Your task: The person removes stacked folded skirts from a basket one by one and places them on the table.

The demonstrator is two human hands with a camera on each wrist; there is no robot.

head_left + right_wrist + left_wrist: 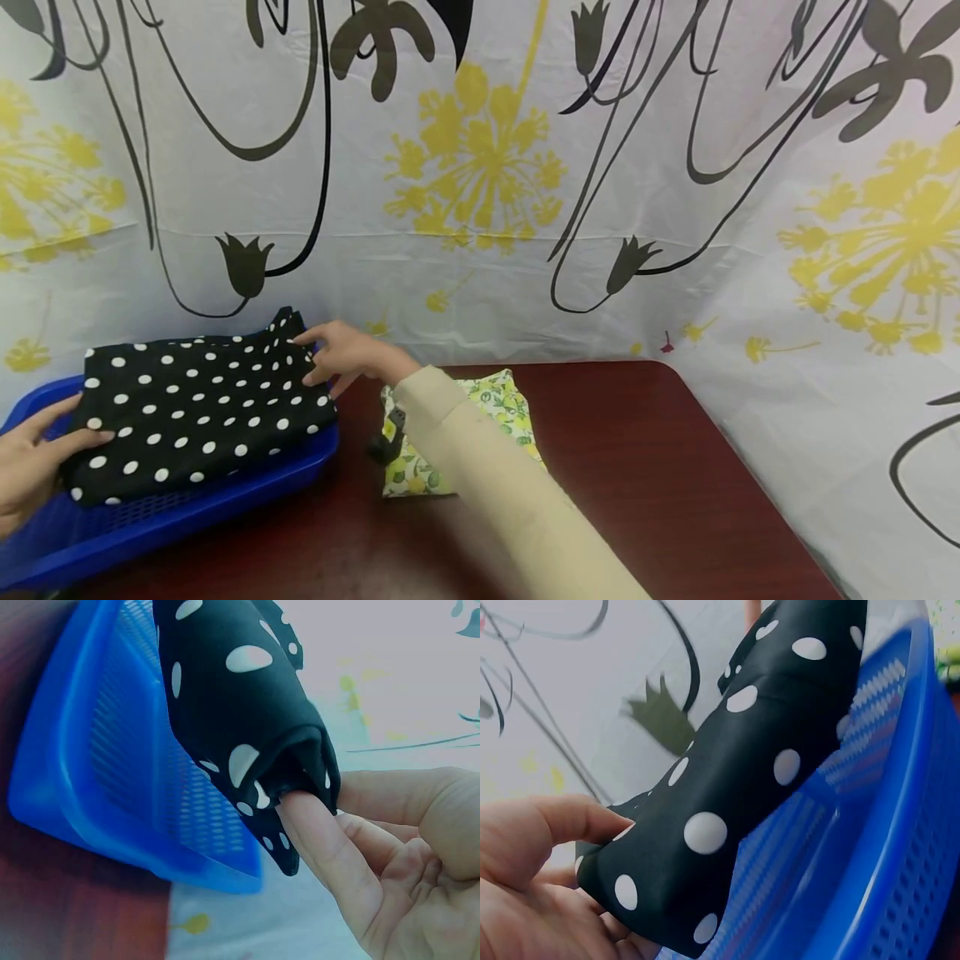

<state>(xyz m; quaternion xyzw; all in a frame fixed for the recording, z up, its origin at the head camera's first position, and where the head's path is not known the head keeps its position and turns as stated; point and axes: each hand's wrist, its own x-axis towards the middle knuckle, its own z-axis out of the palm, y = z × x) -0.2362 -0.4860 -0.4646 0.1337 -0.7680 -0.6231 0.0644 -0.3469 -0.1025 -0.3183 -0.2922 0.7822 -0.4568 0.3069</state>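
A black cloth with white polka dots (202, 408), folded into a rough rectangle, is held up over a blue plastic basket (225, 487). My left hand (33, 467) pinches its left end, thumb on top and fingers beneath, as the left wrist view shows of the cloth (727, 772). At the other end my right hand (348, 354) grips the edge. In the right wrist view one finger of that hand (405, 862) reaches into the fold of the cloth (232, 690). The inside of the fold is mostly hidden.
On the dark red table (622, 442) lies a folded cloth with a yellow and green lemon print (510, 408), partly behind my right sleeve. A small black object (386, 442) is on its left side. A patterned white curtain (480, 292) hangs behind the table.
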